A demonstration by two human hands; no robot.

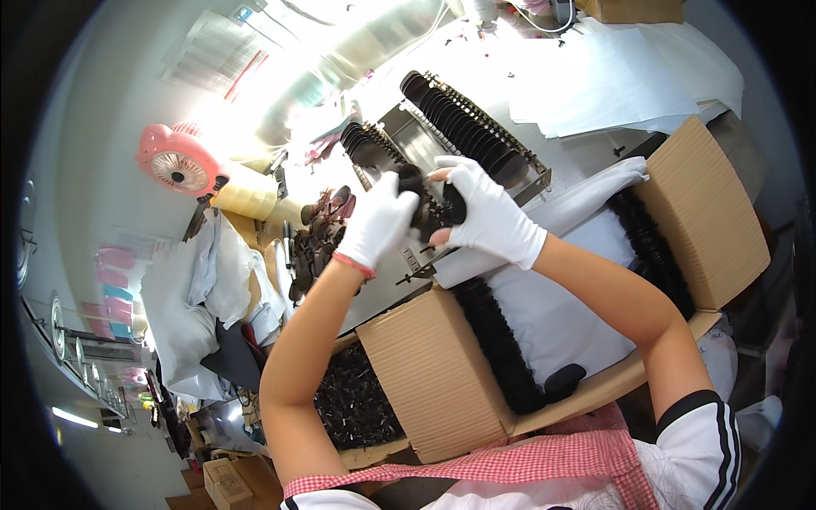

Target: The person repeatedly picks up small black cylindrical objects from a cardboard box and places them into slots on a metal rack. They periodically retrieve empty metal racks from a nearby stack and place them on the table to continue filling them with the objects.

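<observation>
My right hand (495, 215), in a white glove with bare fingertips, grips a dark rounded lens (453, 204) by its edges between thumb and fingers. Close beside it is my left hand (376, 223), gloved the same way, its fingers closed at a dark, motion-blurred piece (411, 180). Whether that piece joins the lens cannot be made out. Just beyond my hands is a metal rack with a long row of upright dark lenses (467, 127) on its right side. A shorter row of dark lenses (367, 151) stands on its left, partly behind my left hand.
An open cardboard box (442, 374) holds white sheeting (544, 314) and black rows of packed pieces (497, 336). Another box of small dark pieces (357, 399) sits under my left arm. Left are a pink fan (180, 166) and brown lens-like pieces (327, 212); white paper (603, 85) lies far right.
</observation>
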